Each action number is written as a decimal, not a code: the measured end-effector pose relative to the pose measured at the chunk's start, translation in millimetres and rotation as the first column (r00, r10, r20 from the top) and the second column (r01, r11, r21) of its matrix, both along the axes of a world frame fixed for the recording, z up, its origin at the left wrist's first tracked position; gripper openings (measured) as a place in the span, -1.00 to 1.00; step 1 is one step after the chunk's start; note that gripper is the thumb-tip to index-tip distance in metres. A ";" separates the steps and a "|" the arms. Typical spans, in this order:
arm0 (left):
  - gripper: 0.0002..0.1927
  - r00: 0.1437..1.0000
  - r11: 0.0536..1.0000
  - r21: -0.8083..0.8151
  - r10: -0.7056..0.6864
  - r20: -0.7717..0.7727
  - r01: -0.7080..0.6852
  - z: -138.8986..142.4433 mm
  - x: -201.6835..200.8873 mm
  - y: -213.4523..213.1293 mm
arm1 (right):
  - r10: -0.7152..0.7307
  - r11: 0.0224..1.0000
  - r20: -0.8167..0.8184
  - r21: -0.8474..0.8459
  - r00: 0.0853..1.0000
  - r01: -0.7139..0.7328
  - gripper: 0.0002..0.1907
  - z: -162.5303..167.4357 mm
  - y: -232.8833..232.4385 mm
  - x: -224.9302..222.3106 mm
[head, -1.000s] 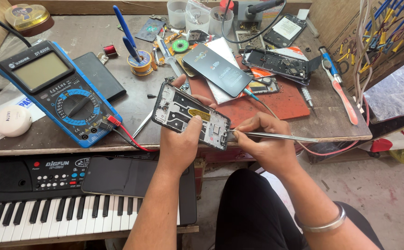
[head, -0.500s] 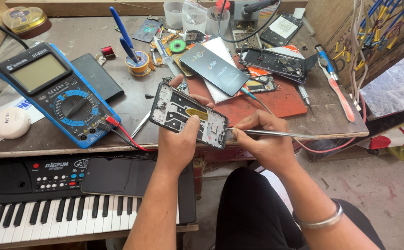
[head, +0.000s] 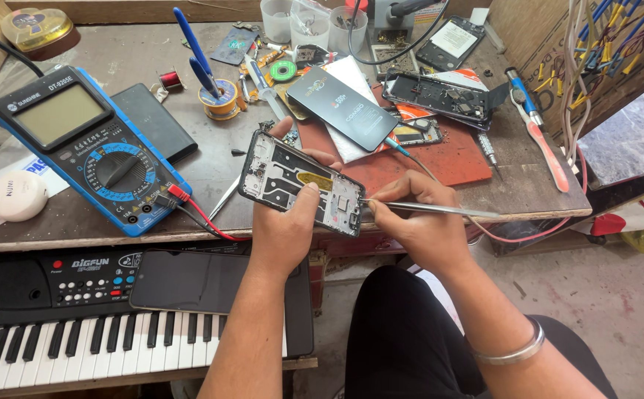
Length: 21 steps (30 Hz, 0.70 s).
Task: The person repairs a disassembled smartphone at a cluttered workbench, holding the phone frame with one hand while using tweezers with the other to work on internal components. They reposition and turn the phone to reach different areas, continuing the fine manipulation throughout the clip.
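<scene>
My left hand (head: 286,222) grips an opened black phone frame (head: 298,182), held tilted above the front edge of the wooden workbench (head: 211,159), with the thumb across its lower middle. My right hand (head: 409,222) pinches a thin silver screwdriver (head: 431,210), its tip touching the lower right end of the frame. A metal bangle (head: 512,349) circles my right wrist.
A blue multimeter (head: 89,148) with red and black leads lies at left. A phone screen (head: 340,108), another opened phone (head: 440,96), a red mat (head: 447,159), solder wire, tweezers and clear cups crowd the bench. A small keyboard (head: 115,325) with a black phone on it sits below.
The view has shifted slightly and my hands sit a little lower. The screwdriver tip stays at the frame's lower end.
</scene>
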<state>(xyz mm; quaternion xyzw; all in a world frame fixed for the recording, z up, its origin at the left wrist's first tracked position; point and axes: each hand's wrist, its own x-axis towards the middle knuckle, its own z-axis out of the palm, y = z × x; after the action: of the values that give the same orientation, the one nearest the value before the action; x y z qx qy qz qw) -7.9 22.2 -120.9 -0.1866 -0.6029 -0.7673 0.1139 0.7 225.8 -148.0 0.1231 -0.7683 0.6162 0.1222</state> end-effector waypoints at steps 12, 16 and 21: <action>-0.23 0.995 0.993 0.057 0.100 0.015 -0.101 -6.5 -4.2 0.5 | 0.150 0.988 0.080 0.031 0.986 -0.152 -0.86 1.1 11.3 2.5; -0.27 0.983 0.987 -0.007 0.161 -0.090 -0.162 -10.4 -0.8 1.4 | 0.137 0.989 0.076 0.041 0.988 -0.140 -0.84 2.9 10.4 2.3; -0.30 0.948 0.952 -0.145 0.237 -0.214 -0.270 -9.9 5.1 2.6 | 0.121 0.989 0.087 0.070 0.989 -0.128 -0.84 5.6 9.2 3.1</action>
<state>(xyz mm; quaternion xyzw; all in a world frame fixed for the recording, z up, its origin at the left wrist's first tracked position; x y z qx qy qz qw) -2.8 24.8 -130.8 -0.1902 -0.6720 -0.6694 0.2534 3.9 234.9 -142.4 0.1499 -0.7862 0.5977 0.0471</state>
